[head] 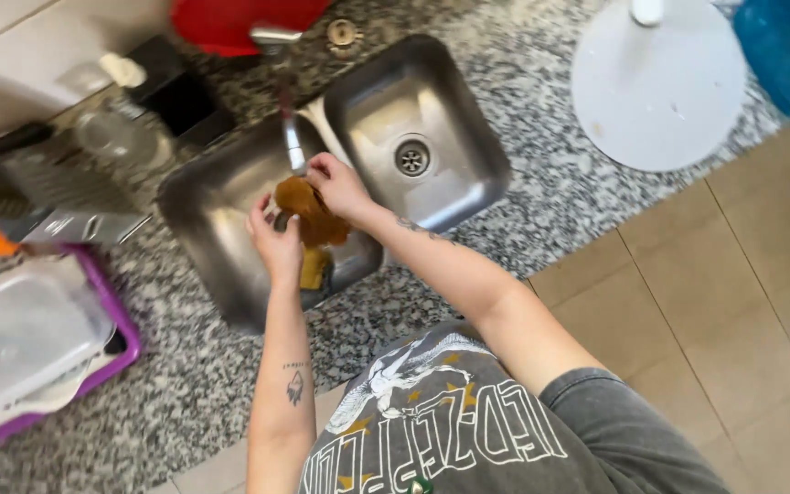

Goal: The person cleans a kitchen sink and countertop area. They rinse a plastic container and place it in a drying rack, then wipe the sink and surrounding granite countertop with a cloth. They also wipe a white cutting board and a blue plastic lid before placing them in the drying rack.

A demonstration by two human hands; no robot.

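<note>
Over the left sink basin (203, 220), under the faucet (293, 137), our left hand (276, 242) and right hand (340, 186) curl fingers around a brown cloth (311, 212); purple dish rack (121, 320) at nine o'clock.

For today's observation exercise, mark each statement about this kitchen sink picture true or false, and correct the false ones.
1. Both hands hold a brown cloth over the sink. True: the left hand and right hand grip the brown cloth above the left basin.
2. The sink has one basin. False: there is a second basin, the right basin, with a drain.
3. A purple-rimmed tray sits on the counter to the left. True: purple tray.
4. The counter is plain white. False: the counter is speckled grey granite.
5. A green bowl stands behind the tap. False: the bowl is red.
</note>
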